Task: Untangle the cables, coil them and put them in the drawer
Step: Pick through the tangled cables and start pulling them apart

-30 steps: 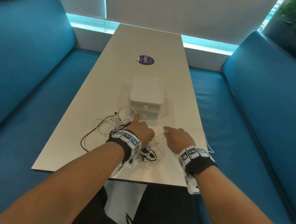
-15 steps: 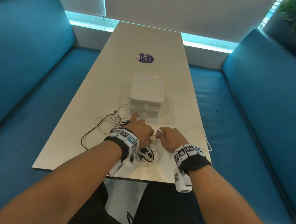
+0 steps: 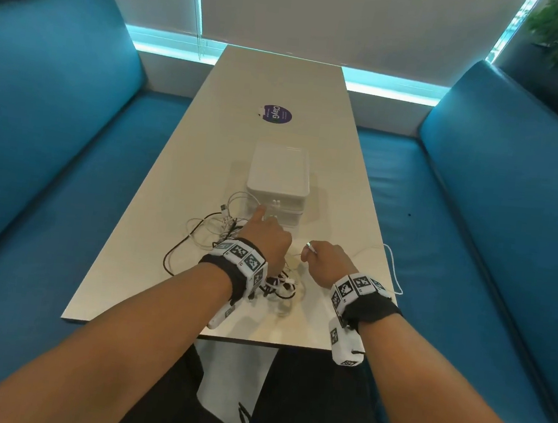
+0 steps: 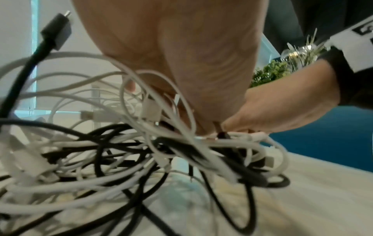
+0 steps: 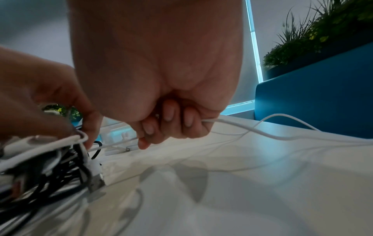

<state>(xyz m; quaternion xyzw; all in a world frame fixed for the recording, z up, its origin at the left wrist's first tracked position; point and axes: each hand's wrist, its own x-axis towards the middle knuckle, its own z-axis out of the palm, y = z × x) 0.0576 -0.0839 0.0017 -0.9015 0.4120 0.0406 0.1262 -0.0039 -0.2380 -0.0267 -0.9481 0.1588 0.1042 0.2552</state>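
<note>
Left hand's fingertips (image 4: 129, 84) behind the cable tangle (image 4: 125, 151)

Your head view looks steeply down the table (image 3: 284, 84), your wrist views sit low, close, both sharing the cable tangle (image 4: 125, 153).

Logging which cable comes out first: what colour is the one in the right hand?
White. The right hand grips a thin white cable; clearest in the right wrist view.

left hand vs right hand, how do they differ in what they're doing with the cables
The left hand presses down on the tangled cable pile, index finger stretched toward the drawer box; the right hand is curled in a fist round one white cable. The left hand sits over the heap; the right hand is beside it, with its cable trailing off the table edge. Both wear marker wristbands.
</note>
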